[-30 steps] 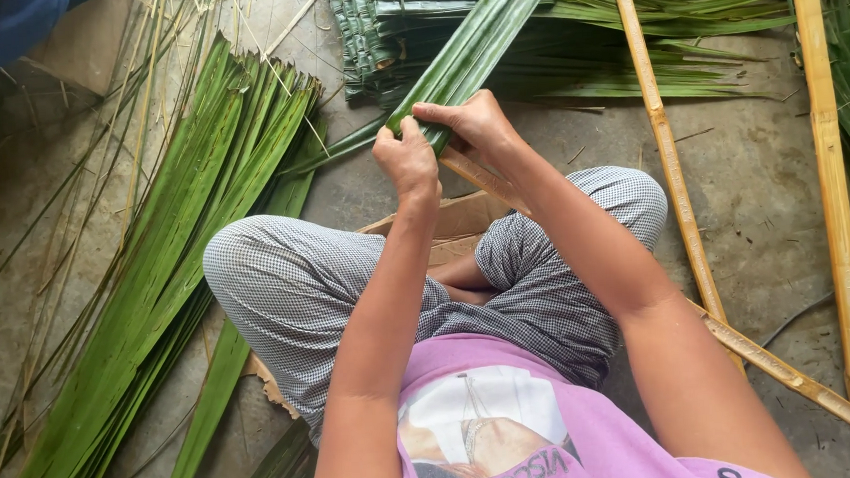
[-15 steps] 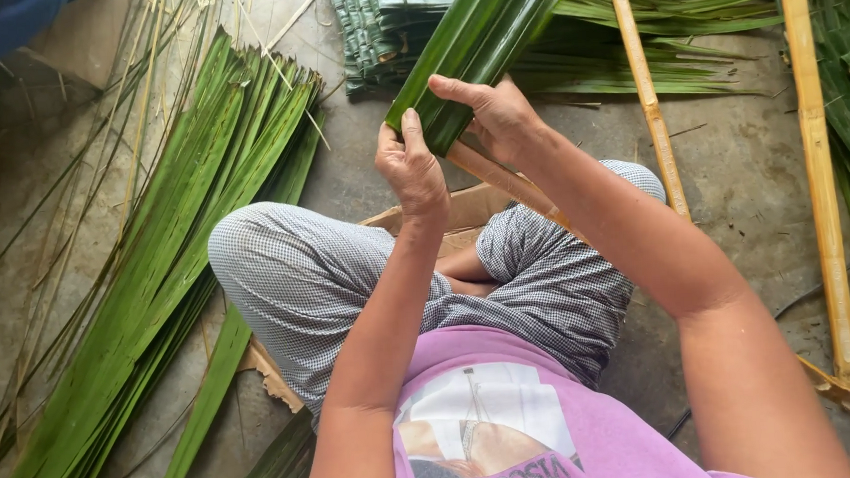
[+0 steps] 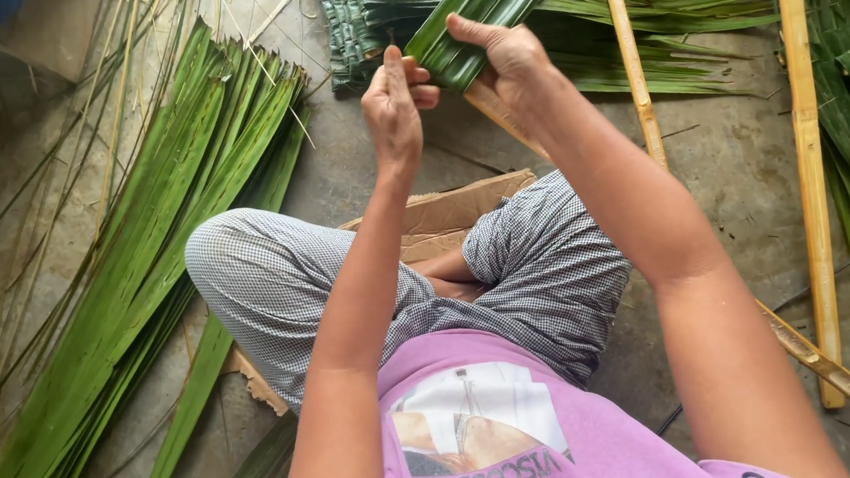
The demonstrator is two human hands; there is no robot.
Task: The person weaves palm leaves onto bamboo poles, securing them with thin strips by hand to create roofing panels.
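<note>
My right hand (image 3: 507,55) grips a bunch of long green palm leaves (image 3: 476,13) near their lower end; the leaves slant up and to the right, out of the top of the view. My left hand (image 3: 397,105) is raised just left of that end, fingers pinched together at the edge of the leaves, thumb pointing up. Whether it pinches a thin strip I cannot tell. Both forearms reach out over my crossed legs in checked trousers (image 3: 282,285).
A large pile of loose green leaves (image 3: 154,253) fans across the floor at left. A woven leaf panel (image 3: 356,24) lies ahead. Bamboo poles (image 3: 804,171) lie at right, a thinner stick (image 3: 634,73) beside them. Cardboard (image 3: 452,208) is under my legs.
Both hands have lifted up and away from my lap. The leaf bunch has swung from low and slanted to steeper, its tip now out of the top of view.
</note>
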